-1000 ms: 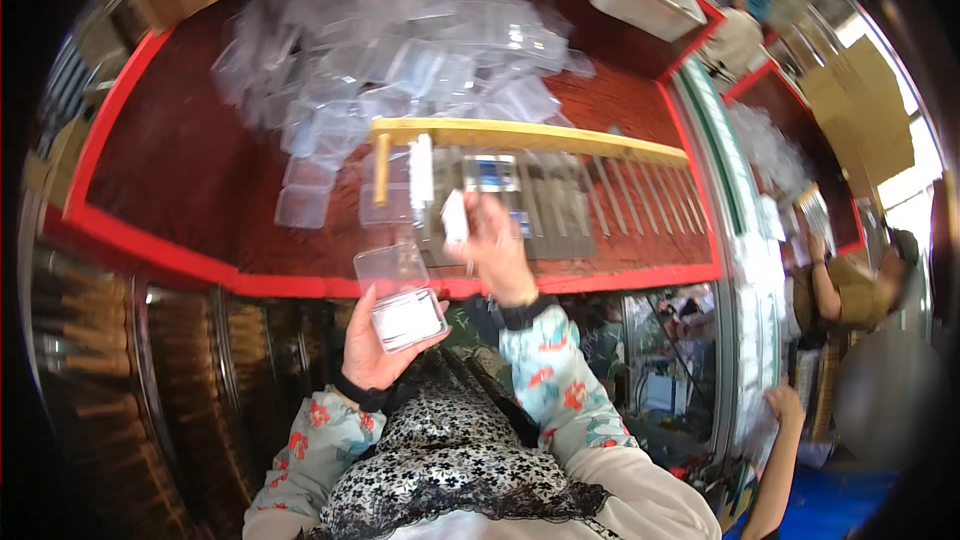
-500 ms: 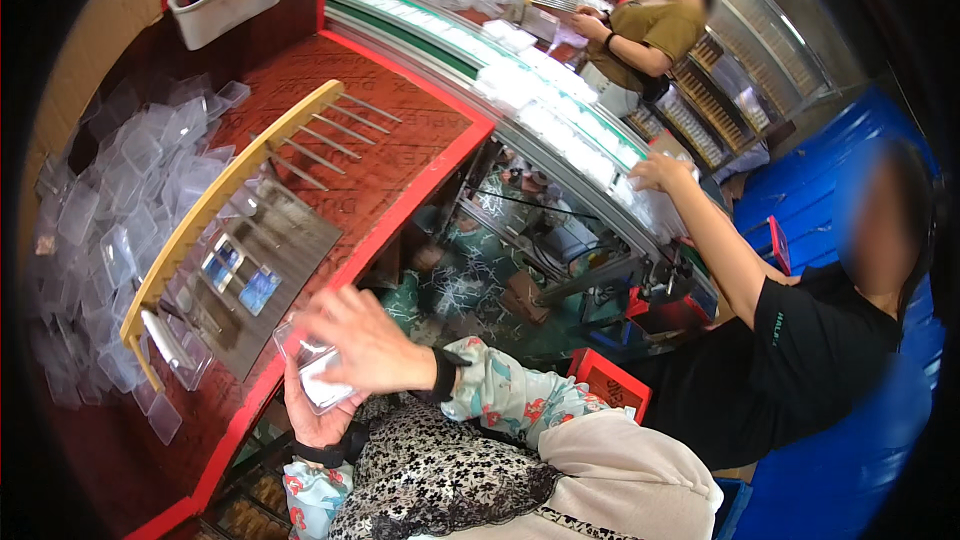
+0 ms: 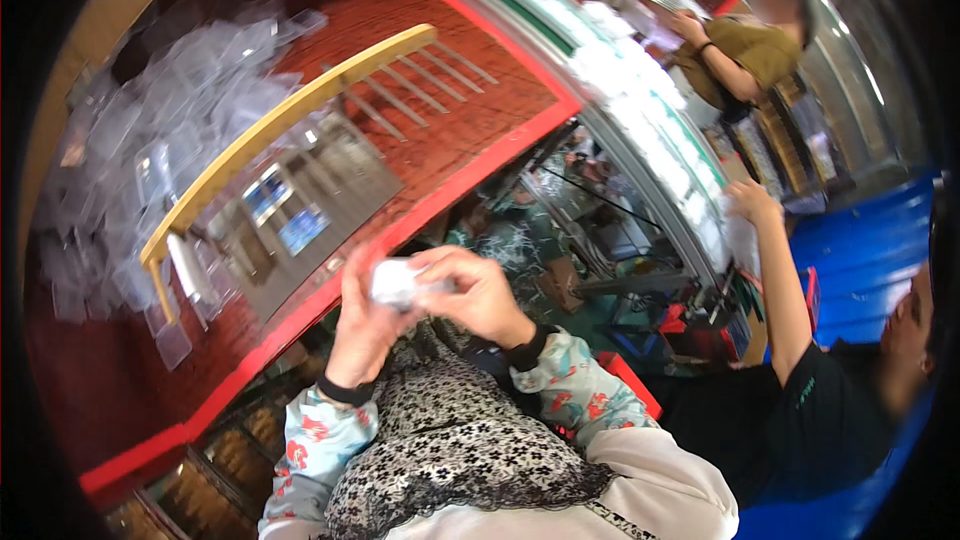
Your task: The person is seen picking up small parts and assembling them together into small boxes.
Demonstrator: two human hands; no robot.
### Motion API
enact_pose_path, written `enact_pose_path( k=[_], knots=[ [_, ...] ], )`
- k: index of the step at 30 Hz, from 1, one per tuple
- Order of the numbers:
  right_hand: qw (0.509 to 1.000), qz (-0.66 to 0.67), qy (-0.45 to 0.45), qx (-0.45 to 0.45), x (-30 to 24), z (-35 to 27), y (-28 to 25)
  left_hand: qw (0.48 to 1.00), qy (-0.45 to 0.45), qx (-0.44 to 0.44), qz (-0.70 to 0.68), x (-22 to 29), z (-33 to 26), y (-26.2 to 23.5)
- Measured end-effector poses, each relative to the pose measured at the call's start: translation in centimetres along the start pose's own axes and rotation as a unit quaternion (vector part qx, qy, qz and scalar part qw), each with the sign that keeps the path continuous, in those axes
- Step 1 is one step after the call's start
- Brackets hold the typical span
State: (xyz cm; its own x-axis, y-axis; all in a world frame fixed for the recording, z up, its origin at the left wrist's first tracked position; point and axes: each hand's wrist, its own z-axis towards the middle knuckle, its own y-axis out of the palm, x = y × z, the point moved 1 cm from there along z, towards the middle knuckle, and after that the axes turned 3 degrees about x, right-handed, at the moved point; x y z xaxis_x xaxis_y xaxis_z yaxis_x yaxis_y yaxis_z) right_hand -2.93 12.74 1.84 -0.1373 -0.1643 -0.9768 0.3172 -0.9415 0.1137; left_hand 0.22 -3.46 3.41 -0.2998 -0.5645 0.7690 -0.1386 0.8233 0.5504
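Both hands meet near the chest, just off the table's red edge: the left hand and right hand curl their fingers closed around a small clear plastic packet. It is blurred, so its long axis cannot be told. Left lies a yellow-railed rack.

A red-edged brown table carries clear plastic cases and a yellow-railed rack.

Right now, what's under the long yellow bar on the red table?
Under the yellow bar hang metal rods and clear plastic packets, lying on the red table. What fills the packets is too blurred to tell.
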Motion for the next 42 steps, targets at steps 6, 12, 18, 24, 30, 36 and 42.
enact_pose_path(
  k=[6,12,18,24,30,36,42],
  knots=[
    [0.994,-0.071,0.063,-0.056,-3.1,0.7,1.5,0.978,0.054,-0.099,0.175,1.0,1.2,-3.9],
    [0.958,-0.274,-0.075,-0.03,-4.0,1.6,2.4,0.99,0.079,-0.027,0.114,1.0,1.1,-2.7],
    [0.923,-0.357,-0.126,-0.066,-4.2,2.3,2.1,0.964,0.159,0.014,0.213,1.7,0.9,-1.7],
    [0.962,-0.255,0.021,-0.094,-4.5,2.6,1.2,0.978,0.091,-0.075,0.172,1.8,0.9,-2.8],
    [0.975,-0.156,0.136,-0.083,-2.6,1.8,-0.5,0.958,0.14,-0.025,0.247,-0.1,2.0,-2.0],
    [0.964,-0.246,0.035,-0.096,-2.4,1.2,-2.6,0.848,0.232,-0.055,0.473,1.6,2.1,0.6],
    [0.97,-0.232,0.03,-0.064,-4.4,0.2,-6.1,0.969,-0.143,-0.171,-0.11,0.2,5.5,3.2]
  ],
)
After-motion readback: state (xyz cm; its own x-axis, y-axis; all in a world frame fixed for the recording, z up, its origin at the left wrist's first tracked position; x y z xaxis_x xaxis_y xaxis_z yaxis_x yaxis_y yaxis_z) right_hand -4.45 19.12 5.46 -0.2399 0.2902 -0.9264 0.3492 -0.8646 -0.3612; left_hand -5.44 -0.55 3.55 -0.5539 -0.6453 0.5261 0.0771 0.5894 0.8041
